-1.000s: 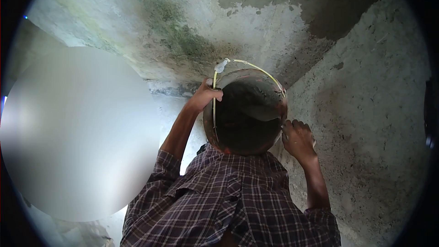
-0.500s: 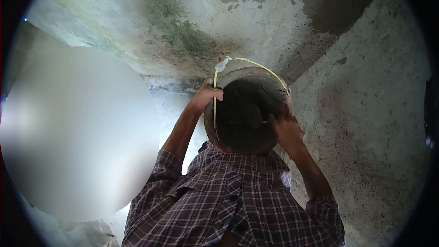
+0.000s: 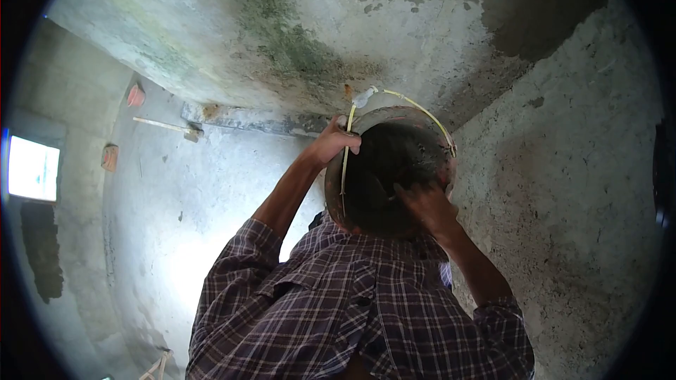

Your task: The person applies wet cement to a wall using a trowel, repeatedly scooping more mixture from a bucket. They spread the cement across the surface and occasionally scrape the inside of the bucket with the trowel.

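A round bucket (image 3: 334, 193) with a thin yellowish handle is tilted in front of my checked shirt, its mouth facing me. My left hand (image 3: 334, 142) is closed around the left rim and the handle there. Inside the dark bucket, my right hand (image 3: 431, 207) is closed on a trowel (image 3: 382, 188), whose blade is barely visible in the shadow. Dark, wet-looking mortar (image 3: 394, 155) lines the inside. My right fingers and the trowel's grip are partly lost in the dark.
Ahead stands a stained wall (image 3: 296, 42) with a darker patch; a rough wall (image 3: 549, 197) rises close on my right. On the pale floor (image 3: 183, 190) lie a long-handled tool (image 3: 165, 125), a pinkish pot (image 3: 136, 96) and a reddish block (image 3: 110, 157). A bright window (image 3: 33, 168) is far left.
My right hand has moved left and deeper into the bucket with the trowel. The bucket sits slightly further right in view. A large grey blur on the left is gone, showing the floor.
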A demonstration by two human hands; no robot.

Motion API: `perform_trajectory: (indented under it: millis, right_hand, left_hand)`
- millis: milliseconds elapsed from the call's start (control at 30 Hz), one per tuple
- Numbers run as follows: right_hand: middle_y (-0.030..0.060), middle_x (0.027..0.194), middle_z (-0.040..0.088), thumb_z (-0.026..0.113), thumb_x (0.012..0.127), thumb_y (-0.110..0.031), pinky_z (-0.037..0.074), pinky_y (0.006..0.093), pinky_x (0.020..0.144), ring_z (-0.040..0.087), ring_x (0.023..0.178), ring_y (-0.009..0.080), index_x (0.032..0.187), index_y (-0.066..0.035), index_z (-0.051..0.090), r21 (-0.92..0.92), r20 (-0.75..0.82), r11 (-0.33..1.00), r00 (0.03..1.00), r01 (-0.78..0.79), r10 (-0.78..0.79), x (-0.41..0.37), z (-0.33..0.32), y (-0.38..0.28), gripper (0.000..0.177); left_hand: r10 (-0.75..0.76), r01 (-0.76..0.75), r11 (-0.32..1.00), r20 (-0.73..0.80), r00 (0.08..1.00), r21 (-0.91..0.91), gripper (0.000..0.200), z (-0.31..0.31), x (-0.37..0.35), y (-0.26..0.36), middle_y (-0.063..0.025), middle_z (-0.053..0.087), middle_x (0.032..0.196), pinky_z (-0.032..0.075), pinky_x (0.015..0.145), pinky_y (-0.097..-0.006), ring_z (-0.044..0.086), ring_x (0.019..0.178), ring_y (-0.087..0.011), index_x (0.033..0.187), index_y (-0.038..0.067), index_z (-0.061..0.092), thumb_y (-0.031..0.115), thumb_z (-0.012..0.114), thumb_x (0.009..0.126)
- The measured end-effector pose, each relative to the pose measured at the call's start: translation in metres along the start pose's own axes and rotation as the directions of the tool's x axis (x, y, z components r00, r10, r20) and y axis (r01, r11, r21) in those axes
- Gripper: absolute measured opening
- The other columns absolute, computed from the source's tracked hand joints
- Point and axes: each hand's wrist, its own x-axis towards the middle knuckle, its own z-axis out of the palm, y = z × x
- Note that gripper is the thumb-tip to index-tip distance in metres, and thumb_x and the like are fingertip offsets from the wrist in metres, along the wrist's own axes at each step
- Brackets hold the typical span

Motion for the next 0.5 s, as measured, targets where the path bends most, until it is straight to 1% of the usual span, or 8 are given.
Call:
perform_trajectory:
  millis: [100,133,200,267,400,433,467,500]
  right_hand:
    - [0.0109,0.081,0.061,0.057,0.081,-0.013,0.048,0.0401,0.071,0.062,0.072,0.0225,0.122,-0.009,0.058,0.228,0.02,0.974,1.0,-0.022,0.018,-0.007,0.001,-0.001,0.042]
    - [0.0109,0.081,0.061,0.057,0.081,-0.013,0.048,0.0401,0.071,0.062,0.072,0.0225,0.122,-0.009,0.058,0.226,0.016,0.974,1.0,-0.019,0.015,-0.009,0.004,0.0,0.042]
    - [0.0111,0.08,0.061,0.064,0.077,-0.012,0.049,0.0402,0.07,0.062,0.071,0.0254,0.12,-0.01,0.06,0.496,-0.034,0.868,0.998,-0.022,0.045,-0.015,0.008,-0.001,0.043]
    - [0.0109,0.079,0.061,0.067,0.075,-0.011,0.05,0.0392,0.069,0.063,0.072,0.0258,0.117,-0.01,0.062,0.512,-0.055,0.859,0.997,-0.019,0.055,-0.02,0.005,0.0,0.042]
    - [0.0117,0.078,0.063,0.071,0.075,-0.012,0.051,0.0371,0.065,0.063,0.07,0.0264,0.111,-0.01,0.065,0.436,-0.103,0.9,0.994,0.019,0.029,-0.014,-0.019,0.015,0.036]
    - [0.0117,0.078,0.063,0.071,0.075,-0.012,0.051,0.0371,0.065,0.063,0.07,0.0264,0.111,-0.01,0.065,0.437,-0.097,0.899,0.995,0.013,0.032,-0.019,-0.021,0.016,0.036]
    - [0.0117,0.078,0.063,0.07,0.077,-0.013,0.051,0.037,0.065,0.064,0.069,0.0264,0.112,-0.009,0.065,0.534,-0.067,0.845,0.994,-0.037,0.086,-0.025,-0.022,0.017,0.036]
    - [0.0117,0.077,0.064,0.07,0.078,-0.015,0.052,0.0369,0.066,0.064,0.069,0.0263,0.112,-0.008,0.065,0.615,-0.045,0.784,0.99,-0.079,0.135,-0.021,-0.029,0.02,0.035]
  left_hand:
    - [-0.004,0.006,1.0,0.067,0.998,-0.017,0.064,-0.003,0.003,-0.001,-0.0082,0.06,0.067,0.046,0.079,-0.0283,0.058,0.067,-0.017,0.116,-0.017,0.031,0.007,0.067,0.069]
    - [0.005,-0.006,1.0,0.084,0.996,0.009,0.064,-0.005,0.007,-0.002,-0.0075,0.06,0.067,0.043,0.085,-0.0284,0.058,0.067,-0.0169,0.115,-0.018,0.031,0.008,0.067,0.069]
    - [0.006,-0.009,0.999,0.099,0.995,0.032,0.064,-0.006,0.008,-0.004,-0.0068,0.06,0.067,0.039,0.091,-0.0285,0.058,0.068,-0.0169,0.113,-0.019,0.032,0.01,0.067,0.069]
    - [0.002,-0.006,0.999,0.083,0.997,0.04,0.055,-0.006,0.005,-0.003,-0.0061,0.06,0.067,0.031,0.1,-0.0285,0.059,0.068,-0.017,0.104,-0.02,0.039,0.012,0.067,0.069]
    - [0.035,-0.036,0.997,0.021,0.999,0.075,0.042,-0.005,0.002,0.009,-0.0067,0.06,0.068,0.041,0.089,-0.0291,0.059,0.067,-0.0166,0.096,-0.015,0.049,0.012,0.067,0.069]
    - [0.05,-0.05,0.997,0.015,0.999,0.053,0.036,-0.007,0.002,0.011,-0.0065,0.059,0.068,0.043,0.079,-0.0287,0.058,0.066,-0.0163,0.092,-0.011,0.052,0.011,0.067,0.068]
    - [0.065,-0.065,0.997,0.005,0.998,0.03,0.03,-0.009,0.0,0.01,-0.0062,0.059,0.069,0.046,0.07,-0.0282,0.058,0.064,-0.0159,0.089,-0.007,0.056,0.01,0.066,0.067]
    - [0.077,-0.077,0.997,0.008,0.997,0.03,0.03,-0.013,0.003,0.011,-0.0062,0.059,0.069,0.046,0.07,-0.0282,0.058,0.064,-0.0159,0.089,-0.007,0.056,0.01,0.066,0.067]
